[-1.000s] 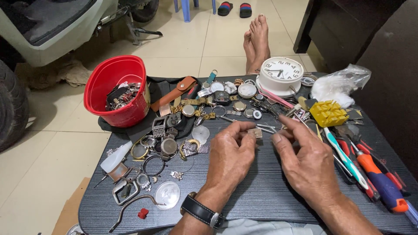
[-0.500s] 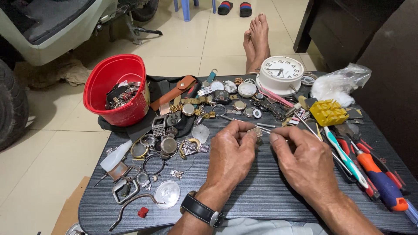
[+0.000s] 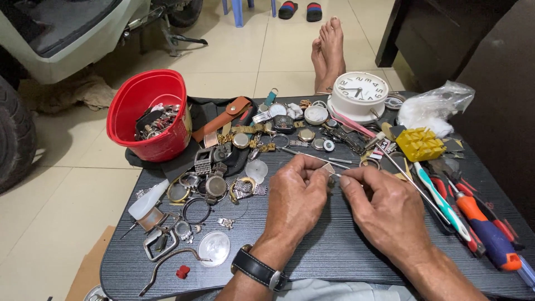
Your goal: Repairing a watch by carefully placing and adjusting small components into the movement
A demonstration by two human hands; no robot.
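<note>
Far left: scooter wheel [image 3: 14, 134] and pale scooter body [image 3: 61, 33] on tiled floor [image 3: 72, 184].

Left of dark tabletop [image 3: 334, 251]: red bucket [image 3: 149, 114] holding watch scraps, partly resting on black cloth [image 3: 178, 161]. Below it, small white squeeze bottle [image 3: 147, 202] lying on its side, loose rings, bent metal clasp [image 3: 159, 241], clear round watch glass [image 3: 214, 248], small red bit [image 3: 182, 271].

Left of centre: brown leather strap [image 3: 220, 121], heap of watch cases and metal bracelet links [image 3: 228, 173].

Centre: left hand [image 3: 295, 203], black wristwatch [image 3: 259, 269] on wrist, fingers curled, thumb and forefinger pinching a small metal watch part [image 3: 330, 179] just above tabletop. Directly right and touching at fingertips: right hand [image 3: 390, 214], thumb and forefinger pressed together on a thin pin-like tool [image 3: 337, 175] at same part; exact shape of part too small to tell.

Beyond hands: scattered watch faces, tweezers [image 3: 312, 157], bare feet [image 3: 329, 50] stretched out on floor.

Right of centre: white round clock [image 3: 359, 92] lying face up, yellow plastic block [image 3: 419, 144], crumpled clear plastic bag [image 3: 434, 106].

Far right: white and teal toothbrush [image 3: 440, 202], screwdrivers with orange and blue handles [image 3: 490, 234], dark cabinet [image 3: 446, 33].
</note>
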